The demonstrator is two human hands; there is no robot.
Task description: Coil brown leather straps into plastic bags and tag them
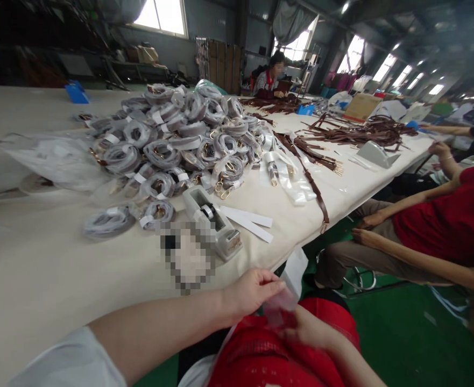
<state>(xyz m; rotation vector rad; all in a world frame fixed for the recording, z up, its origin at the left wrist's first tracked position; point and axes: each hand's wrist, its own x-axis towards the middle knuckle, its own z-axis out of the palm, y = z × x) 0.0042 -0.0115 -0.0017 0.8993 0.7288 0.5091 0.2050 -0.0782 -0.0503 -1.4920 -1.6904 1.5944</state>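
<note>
Over my lap, my left hand [256, 290] pinches the upper edge of a piece of thin clear plastic [277, 307]. Lower down, my right hand [309, 325] is closed at the same plastic; it is slightly blurred and its fingertips are partly hidden. A white sheet [295, 269] sticks up just beyond my hands, by the table edge; I cannot tell whether either hand touches it. On the table in front stands a grey tape dispenser [216, 228], with white paper strips [250, 221] beside it.
A large heap of coiled straps in clear bags [172, 140] covers the table's middle. Brown leather straps [353, 131] lie farther right, one hanging near the edge [319, 201]. Another dispenser [376, 156] stands there. A seated person in red [450, 209] is close on the right.
</note>
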